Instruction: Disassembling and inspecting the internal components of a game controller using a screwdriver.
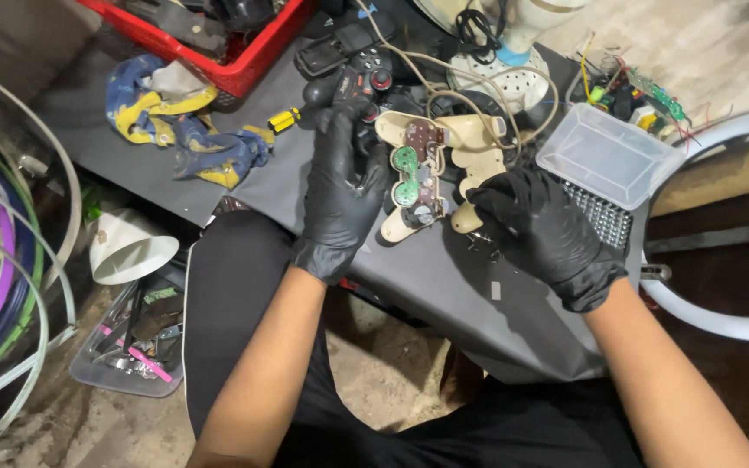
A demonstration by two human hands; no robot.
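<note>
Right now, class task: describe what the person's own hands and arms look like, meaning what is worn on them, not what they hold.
The left hand and the right hand each wear a black, slightly glossy disposable glove. Each glove fits tightly, wrinkles over the knuckles, and ends in a cuff at the wrist. Past the cuffs both forearms are bare, with no sleeves, watch, or bands visible.
</note>
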